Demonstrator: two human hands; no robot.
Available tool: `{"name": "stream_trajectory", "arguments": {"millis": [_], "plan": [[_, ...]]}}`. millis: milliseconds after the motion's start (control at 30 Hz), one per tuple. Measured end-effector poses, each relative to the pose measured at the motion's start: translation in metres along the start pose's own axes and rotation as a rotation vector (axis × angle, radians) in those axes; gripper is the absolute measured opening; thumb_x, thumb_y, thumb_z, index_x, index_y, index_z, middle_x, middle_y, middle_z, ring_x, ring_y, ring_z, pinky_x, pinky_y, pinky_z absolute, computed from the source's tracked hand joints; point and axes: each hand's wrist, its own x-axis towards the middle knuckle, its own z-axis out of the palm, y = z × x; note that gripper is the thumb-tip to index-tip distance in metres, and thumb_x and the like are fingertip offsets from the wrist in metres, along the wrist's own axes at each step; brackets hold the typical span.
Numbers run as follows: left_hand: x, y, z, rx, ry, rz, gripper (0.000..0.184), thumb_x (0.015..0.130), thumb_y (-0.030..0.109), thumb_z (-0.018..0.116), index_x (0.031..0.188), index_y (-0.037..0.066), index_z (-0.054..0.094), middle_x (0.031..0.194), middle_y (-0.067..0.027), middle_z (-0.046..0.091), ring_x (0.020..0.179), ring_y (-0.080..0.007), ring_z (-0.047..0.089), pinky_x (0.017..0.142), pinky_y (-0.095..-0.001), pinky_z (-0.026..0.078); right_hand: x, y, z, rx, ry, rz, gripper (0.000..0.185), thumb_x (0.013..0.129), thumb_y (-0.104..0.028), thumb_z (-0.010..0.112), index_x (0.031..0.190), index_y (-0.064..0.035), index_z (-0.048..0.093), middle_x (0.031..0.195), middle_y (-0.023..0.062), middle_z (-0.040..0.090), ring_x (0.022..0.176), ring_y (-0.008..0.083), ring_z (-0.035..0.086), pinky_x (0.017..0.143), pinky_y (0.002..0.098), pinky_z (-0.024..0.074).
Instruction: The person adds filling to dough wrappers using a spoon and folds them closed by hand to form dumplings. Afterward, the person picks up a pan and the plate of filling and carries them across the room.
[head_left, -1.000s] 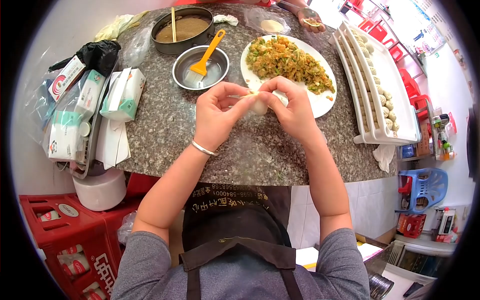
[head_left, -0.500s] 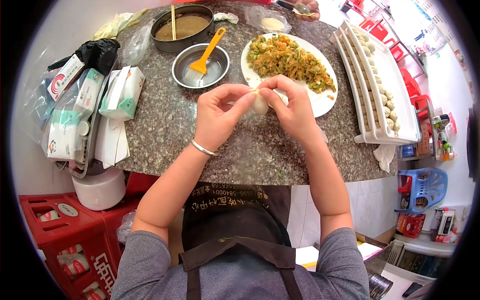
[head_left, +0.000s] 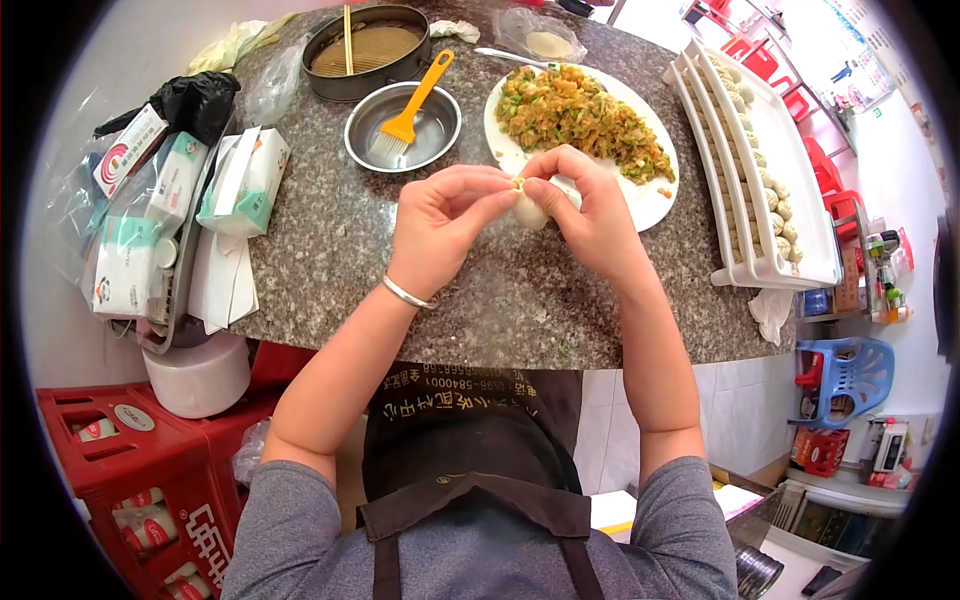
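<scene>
Between my two hands hangs a small pale dumpling (head_left: pixel 530 212), with a bit of filling showing at its top. My left hand (head_left: pixel 445 222) pinches its top edge from the left, thumb against fingers. From the right, my right hand (head_left: pixel 585 212) pinches the same edge. Just beyond my hands lies a white plate (head_left: pixel 655 208) heaped with chopped orange and green filling (head_left: pixel 575 115). A metal bowl (head_left: pixel 440 142) with an orange brush (head_left: pixel 405 122) stands beyond my left hand.
A round dark pan (head_left: pixel 392 75) with chopsticks is at the back left. A spoon (head_left: pixel 510 56) rests at the plate's far edge, near a plastic bag (head_left: pixel 513 28). White trays (head_left: pixel 815 235) of dumplings stand right. Tissue packs (head_left: pixel 245 185) lie left; red crates (head_left: pixel 170 470) stand below.
The co-worker's hand at the top has left the view, and a spoon now lies by the plate. My hands have shifted slightly right, still pinching the dumpling.
</scene>
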Motion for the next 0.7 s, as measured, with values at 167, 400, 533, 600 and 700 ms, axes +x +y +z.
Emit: {"name": "stream_trajectory", "arguments": {"millis": [167, 400, 533, 600, 700], "plan": [[0.0003, 0.0069, 0.0026, 0.040, 0.048, -0.060, 0.009, 0.084, 0.002, 0.067, 0.092, -0.002, 0.067, 0.091, -0.0045, 0.068, 0.084, -0.0102, 0.065, 0.072, -0.0213, 0.051, -0.0007, 0.0007, 0.0068, -0.066, 0.078, -0.052, 0.014, 0.081, -0.013, 0.064, 0.085, 0.0004, 0.064, 0.083, 0.0117, 0.064, 0.080, 0.0241, 0.062, 0.074, 0.0329, 0.0468], [0.0001, 0.0063, 0.0062, -0.028, 0.083, -0.095, 0.013, 0.083, 0.005, 0.069, 0.094, -0.001, 0.065, 0.088, -0.0047, 0.068, 0.077, -0.0062, 0.063, 0.065, -0.0185, 0.048, -0.0014, 0.0012, 0.0090, -0.113, 0.129, -0.089, 0.014, 0.081, -0.013, 0.064, 0.084, 0.0014, 0.064, 0.079, 0.0131, 0.064, 0.076, 0.0257, 0.063, 0.071, 0.0338, 0.0474], [0.0011, 0.0011, 0.0014, 0.065, 0.053, -0.063, 0.012, 0.083, 0.005, 0.068, 0.094, -0.001, 0.066, 0.084, -0.0035, 0.069, 0.069, -0.0033, 0.059, 0.058, -0.0165, 0.043, -0.0020, 0.0000, 0.0077, -0.086, 0.123, -0.007, 0.015, 0.082, -0.013, 0.064, 0.085, 0.0022, 0.064, 0.079, 0.0128, 0.064, 0.077, 0.0235, 0.063, 0.072, 0.0326, 0.0477], [0.0008, 0.0018, 0.0006, 0.044, 0.055, -0.087, 0.012, 0.084, 0.005, 0.068, 0.094, -0.001, 0.067, 0.082, -0.0032, 0.069, 0.068, -0.0026, 0.058, 0.056, -0.0161, 0.041, -0.0016, -0.0012, 0.0051, -0.060, 0.117, 0.023, 0.015, 0.082, -0.013, 0.063, 0.085, 0.0023, 0.063, 0.079, 0.0126, 0.064, 0.078, 0.0225, 0.063, 0.072, 0.0321, 0.0478], [0.0010, -0.0014, -0.0020, 0.052, 0.047, -0.085, 0.010, 0.084, 0.004, 0.067, 0.092, -0.001, 0.068, 0.081, -0.0030, 0.069, 0.068, -0.0028, 0.059, 0.056, -0.0163, 0.041, -0.0004, -0.0010, 0.0027, -0.031, 0.055, 0.091, 0.016, 0.083, -0.013, 0.063, 0.086, 0.0023, 0.063, 0.080, 0.0124, 0.064, 0.079, 0.0210, 0.063, 0.074, 0.0317, 0.0476]]}}
